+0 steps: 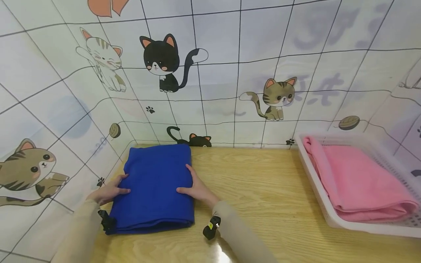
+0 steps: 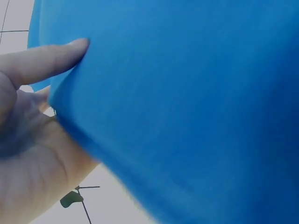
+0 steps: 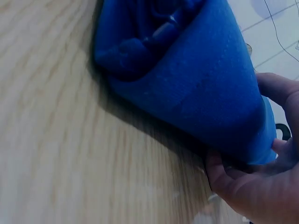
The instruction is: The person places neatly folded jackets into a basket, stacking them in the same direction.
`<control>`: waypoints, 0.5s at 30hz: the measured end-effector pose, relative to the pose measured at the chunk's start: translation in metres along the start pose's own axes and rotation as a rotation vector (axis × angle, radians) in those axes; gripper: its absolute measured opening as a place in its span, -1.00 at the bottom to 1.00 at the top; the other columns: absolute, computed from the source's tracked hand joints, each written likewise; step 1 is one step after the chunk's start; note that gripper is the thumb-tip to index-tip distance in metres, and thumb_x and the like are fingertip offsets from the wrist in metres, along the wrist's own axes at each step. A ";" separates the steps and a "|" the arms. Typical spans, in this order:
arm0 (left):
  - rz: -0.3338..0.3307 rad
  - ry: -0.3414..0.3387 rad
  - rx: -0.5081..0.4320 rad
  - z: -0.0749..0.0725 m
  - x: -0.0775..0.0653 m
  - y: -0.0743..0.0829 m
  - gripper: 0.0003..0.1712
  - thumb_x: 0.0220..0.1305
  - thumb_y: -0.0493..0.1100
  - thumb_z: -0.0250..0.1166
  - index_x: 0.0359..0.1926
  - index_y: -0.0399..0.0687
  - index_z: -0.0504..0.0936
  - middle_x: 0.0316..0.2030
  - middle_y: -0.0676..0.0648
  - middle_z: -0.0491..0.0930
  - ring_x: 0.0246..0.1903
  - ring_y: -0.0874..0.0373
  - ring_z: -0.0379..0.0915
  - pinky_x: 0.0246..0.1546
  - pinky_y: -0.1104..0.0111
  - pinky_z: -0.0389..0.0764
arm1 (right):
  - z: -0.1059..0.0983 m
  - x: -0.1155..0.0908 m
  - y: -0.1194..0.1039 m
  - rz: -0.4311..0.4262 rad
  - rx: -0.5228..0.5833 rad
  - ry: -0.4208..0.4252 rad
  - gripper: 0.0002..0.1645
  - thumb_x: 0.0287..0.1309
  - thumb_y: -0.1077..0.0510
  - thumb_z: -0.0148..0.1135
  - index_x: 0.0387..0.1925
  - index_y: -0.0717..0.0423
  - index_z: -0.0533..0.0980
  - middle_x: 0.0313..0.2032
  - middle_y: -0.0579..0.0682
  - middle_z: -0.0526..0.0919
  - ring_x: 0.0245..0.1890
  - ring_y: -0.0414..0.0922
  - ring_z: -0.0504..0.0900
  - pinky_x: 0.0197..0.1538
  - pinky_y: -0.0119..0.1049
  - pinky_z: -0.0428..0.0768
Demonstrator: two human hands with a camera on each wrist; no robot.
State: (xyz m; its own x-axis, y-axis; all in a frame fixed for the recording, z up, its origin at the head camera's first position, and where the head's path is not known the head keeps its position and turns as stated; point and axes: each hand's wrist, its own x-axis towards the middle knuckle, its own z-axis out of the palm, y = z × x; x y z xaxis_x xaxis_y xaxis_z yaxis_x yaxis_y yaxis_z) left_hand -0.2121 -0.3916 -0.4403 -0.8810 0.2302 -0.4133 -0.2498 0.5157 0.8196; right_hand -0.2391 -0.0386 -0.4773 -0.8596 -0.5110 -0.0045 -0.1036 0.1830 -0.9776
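Observation:
A folded blue cloth lies on the left part of the table, its layered, slightly gaping fold facing the near side. My left hand grips its left edge; in the left wrist view the thumb presses on top while the other fingers are mostly hidden behind the fabric. On the opposite edge, my right hand holds the cloth between thumb and fingers. The right wrist view has fingertips at the cloth's lower edge by the table, with the open end of the fold showing loose inner layers.
At the right stands a white plastic basket with a folded pink cloth in it. The wood-grain table stretches between cloth and basket. Walls with a cat-print, grid-lined covering close off the back and sides.

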 end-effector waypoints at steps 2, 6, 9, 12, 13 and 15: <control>-0.025 -0.027 -0.023 0.001 -0.001 0.001 0.00 0.33 -0.32 0.18 0.43 -0.36 -0.40 0.33 -0.56 -0.62 0.29 -0.59 -0.44 0.16 -0.35 0.00 | -0.005 -0.001 0.002 -0.016 0.002 -0.003 0.14 0.11 0.13 0.36 0.52 -0.05 -0.16 0.47 0.17 -0.09 0.40 0.16 0.05 0.33 0.14 0.09; -0.048 -0.058 -0.045 0.006 -0.002 0.003 0.06 0.28 -0.30 0.25 0.41 -0.30 -0.41 0.32 -0.55 -0.67 0.30 -0.57 -0.39 0.17 -0.31 0.07 | -0.020 -0.004 0.007 -0.017 0.012 -0.059 0.13 0.12 0.14 0.36 0.52 -0.06 -0.17 0.45 0.18 -0.02 0.38 0.14 0.13 0.33 0.10 0.14; -0.043 -0.076 -0.070 0.011 -0.002 0.002 0.08 0.27 -0.29 0.28 0.40 -0.28 -0.41 0.31 -0.57 -0.65 0.31 -0.55 -0.35 0.17 -0.26 0.14 | -0.031 -0.006 0.009 -0.026 0.012 -0.103 0.12 0.12 0.17 0.35 0.51 -0.01 -0.16 0.41 0.21 0.06 0.32 0.15 0.25 0.28 0.07 0.25; -0.029 -0.089 -0.085 0.016 -0.001 0.001 0.07 0.27 -0.29 0.29 0.40 -0.27 -0.40 0.31 -0.56 -0.63 0.32 -0.53 -0.33 0.18 -0.24 0.17 | -0.039 -0.009 0.007 -0.031 -0.047 -0.098 0.06 0.12 0.14 0.34 0.49 0.04 -0.09 0.39 0.25 0.12 0.26 0.18 0.34 0.23 0.06 0.32; -0.023 -0.090 -0.080 0.017 -0.001 0.001 0.07 0.27 -0.29 0.29 0.40 -0.28 -0.40 0.31 -0.57 -0.62 0.32 -0.53 -0.33 0.17 -0.24 0.17 | -0.040 -0.010 0.006 -0.031 -0.082 -0.085 0.05 0.12 0.11 0.34 0.49 0.03 -0.08 0.38 0.27 0.12 0.25 0.19 0.34 0.22 0.08 0.33; -0.011 -0.088 -0.078 0.021 0.000 0.004 0.06 0.27 -0.30 0.29 0.39 -0.29 -0.38 0.32 -0.57 -0.60 0.32 -0.52 -0.32 0.17 -0.24 0.17 | -0.042 -0.009 0.003 -0.028 -0.156 -0.061 0.06 0.13 0.04 0.33 0.50 -0.03 -0.09 0.41 0.24 0.09 0.27 0.20 0.31 0.23 0.11 0.30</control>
State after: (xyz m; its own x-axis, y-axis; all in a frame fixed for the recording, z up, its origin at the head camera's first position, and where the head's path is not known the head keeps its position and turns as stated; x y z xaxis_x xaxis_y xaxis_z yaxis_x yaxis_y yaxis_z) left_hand -0.2049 -0.3719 -0.4456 -0.8402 0.2983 -0.4529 -0.2929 0.4533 0.8419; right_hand -0.2524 0.0020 -0.4709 -0.8238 -0.5668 0.0052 -0.2077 0.2932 -0.9332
